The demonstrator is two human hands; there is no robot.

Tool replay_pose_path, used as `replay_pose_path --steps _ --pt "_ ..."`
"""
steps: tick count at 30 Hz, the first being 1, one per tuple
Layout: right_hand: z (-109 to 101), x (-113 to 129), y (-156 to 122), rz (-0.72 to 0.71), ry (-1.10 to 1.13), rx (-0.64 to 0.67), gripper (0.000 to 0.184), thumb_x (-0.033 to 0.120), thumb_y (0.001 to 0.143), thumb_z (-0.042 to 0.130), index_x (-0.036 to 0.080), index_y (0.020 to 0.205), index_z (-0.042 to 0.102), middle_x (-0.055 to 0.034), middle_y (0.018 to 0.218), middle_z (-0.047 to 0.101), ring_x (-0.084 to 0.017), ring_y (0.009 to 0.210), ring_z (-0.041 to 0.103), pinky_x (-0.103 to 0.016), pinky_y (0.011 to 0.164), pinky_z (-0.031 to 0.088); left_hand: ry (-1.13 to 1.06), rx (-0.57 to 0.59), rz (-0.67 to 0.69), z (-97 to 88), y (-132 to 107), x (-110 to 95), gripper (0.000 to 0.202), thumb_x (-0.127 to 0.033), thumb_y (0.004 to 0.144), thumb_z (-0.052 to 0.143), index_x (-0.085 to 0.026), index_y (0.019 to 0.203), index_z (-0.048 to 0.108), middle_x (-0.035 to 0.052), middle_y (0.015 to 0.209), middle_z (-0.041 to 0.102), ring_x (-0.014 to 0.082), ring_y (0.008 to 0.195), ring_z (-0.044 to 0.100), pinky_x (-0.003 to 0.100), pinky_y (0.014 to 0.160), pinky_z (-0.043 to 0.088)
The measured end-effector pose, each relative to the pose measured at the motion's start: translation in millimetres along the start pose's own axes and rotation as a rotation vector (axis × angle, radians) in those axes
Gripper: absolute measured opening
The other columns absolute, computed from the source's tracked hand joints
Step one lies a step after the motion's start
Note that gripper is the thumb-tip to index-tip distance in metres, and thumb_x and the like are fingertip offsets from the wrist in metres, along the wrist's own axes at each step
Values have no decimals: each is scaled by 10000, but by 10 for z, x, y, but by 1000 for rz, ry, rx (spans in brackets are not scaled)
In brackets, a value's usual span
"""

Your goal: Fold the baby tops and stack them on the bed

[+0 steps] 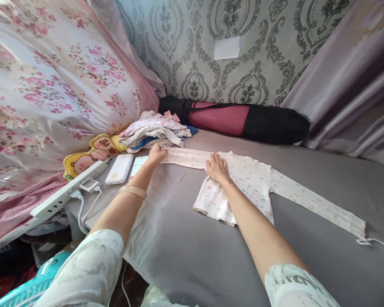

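A small pale long-sleeved baby top [252, 183] with tiny prints lies spread flat on the grey bed sheet [185, 238], sleeves stretched out left and right. My left hand [155, 154] pinches the cuff end of its left sleeve, fingers closed on the cloth. My right hand [216, 167] lies flat, fingers stretched, pressing on the shoulder of the top where that sleeve joins the body. A pale bangle [132, 191] is on my left wrist.
A pile of folded baby clothes [155, 130] sits just beyond my left hand. A white power bank [119, 169], a phone [138, 164], a power strip [67, 192] with cables and a cartoon pig cushion [89, 154] lie at the bed's left edge. A rolled mat bag [240, 119] lies along the wall.
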State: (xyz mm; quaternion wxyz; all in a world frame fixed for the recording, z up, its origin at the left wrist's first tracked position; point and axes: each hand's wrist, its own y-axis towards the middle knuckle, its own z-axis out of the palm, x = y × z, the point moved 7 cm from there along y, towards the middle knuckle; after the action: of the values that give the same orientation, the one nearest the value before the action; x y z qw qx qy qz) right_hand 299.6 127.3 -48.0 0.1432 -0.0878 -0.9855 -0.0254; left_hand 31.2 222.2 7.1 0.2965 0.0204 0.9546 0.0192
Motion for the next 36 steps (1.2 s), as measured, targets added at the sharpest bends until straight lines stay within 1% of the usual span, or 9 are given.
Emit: replay_pose_path --steps 5,10,16,20,22,25,28,32,36 --pt "-14 24 -30 15 -8 8 669 475 1012 162 80 1543 263 -117 1629 195 -234 1499 134 -422 1201 70 276 -66 8 144 -23 -120 366 -116 858 421 -112 1219 483 213 1184 615 309 1109 609 391 898 481" --pt "-12 40 -37 18 -35 8 683 501 1005 192 92 1548 261 -124 1629 193 -252 1498 135 -432 1198 73 484 -47 46 294 -135 -162 420 -51 868 340 -99 1270 452 241 1257 538 324 1084 634 400 835 518" --pt "-15 48 -35 16 -74 -3 614 401 1015 162 113 1542 288 -108 1627 212 -233 1493 151 -429 1197 89 583 -60 36 319 -102 -198 418 -48 888 310 -35 1263 493 280 1225 541 341 1061 638 418 828 511" --pt "-15 58 -42 15 -92 -4 595 327 996 192 116 1547 278 -100 1628 212 -228 1492 160 -424 1199 94 635 -172 154 289 -128 -482 400 -39 887 311 -18 1180 583 281 1215 563 373 1167 551 473 929 442" --pt "-25 63 -47 19 -93 -12 598 308 984 211 113 1546 277 -101 1628 215 -226 1492 159 -427 1201 92 592 -152 304 412 -212 -759 388 -39 880 337 -58 1152 613 255 1198 593 357 1182 541 479 966 412" --pt "-42 61 -58 30 -85 -11 600 299 979 207 112 1545 275 -98 1628 215 -225 1496 150 -432 1205 96 398 26 521 810 -414 -1208 387 -96 910 370 -136 1222 595 170 1163 661 292 1131 595 421 985 420" --pt "-32 52 -70 19 -101 28 615 306 970 244 120 1556 238 -91 1639 179 -226 1503 127 -430 1207 105 155 168 523 1211 -550 -1461 423 -158 952 351 -166 1340 517 125 1192 686 237 1126 627 342 967 457" --pt "-21 40 -72 1 -134 40 626 293 960 279 114 1558 228 -96 1641 166 -228 1503 129 -424 1205 110 -4 202 441 1495 -535 -1435 452 -198 989 275 -138 1388 479 146 1302 641 221 1208 601 338 1026 447" --pt "-30 50 -63 11 -117 -2 598 294 983 208 106 1547 268 -101 1632 199 -229 1496 154 -426 1202 113 18 174 533 1482 -477 -1251 498 -182 960 319 -111 1444 411 169 1410 555 229 1314 519 397 1120 378"
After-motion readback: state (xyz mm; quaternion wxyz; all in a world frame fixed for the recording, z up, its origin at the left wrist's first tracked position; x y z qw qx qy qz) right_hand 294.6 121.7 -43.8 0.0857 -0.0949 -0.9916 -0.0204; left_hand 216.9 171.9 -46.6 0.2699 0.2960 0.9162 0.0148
